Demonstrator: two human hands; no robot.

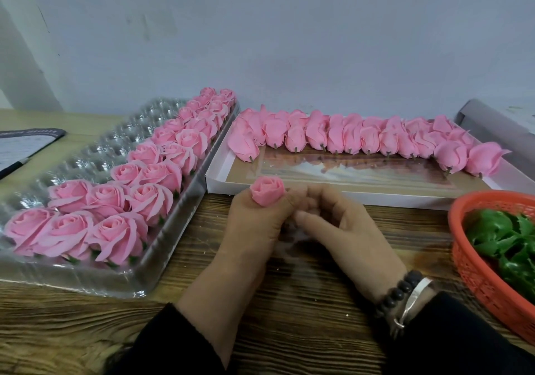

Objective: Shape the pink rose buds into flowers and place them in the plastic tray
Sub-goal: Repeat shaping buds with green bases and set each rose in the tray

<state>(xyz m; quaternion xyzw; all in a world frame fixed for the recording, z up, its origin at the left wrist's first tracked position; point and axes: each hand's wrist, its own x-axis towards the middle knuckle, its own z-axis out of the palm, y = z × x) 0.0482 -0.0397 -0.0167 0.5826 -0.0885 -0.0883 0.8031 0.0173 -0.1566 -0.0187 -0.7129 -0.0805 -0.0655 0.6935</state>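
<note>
My left hand point(254, 224) grips a pink rose bud point(267, 190) upright, its head showing above my curled fingers. My right hand point(335, 224) sits against the left one with its fingers curled at the bud's base; what they hold is hidden. On the left lies a clear plastic tray point(86, 154) with several shaped pink roses point(115, 201) filling its right-hand rows. A flat white box point(362, 195) behind my hands carries a long row of closed pink buds point(362, 137).
A red mesh basket point(474, 261) with green plastic leaves point(509, 241) stands at the right edge. A notebook with a pen point(20, 148) lies at the far left. A grey wall rises directly behind the wooden table point(289, 302).
</note>
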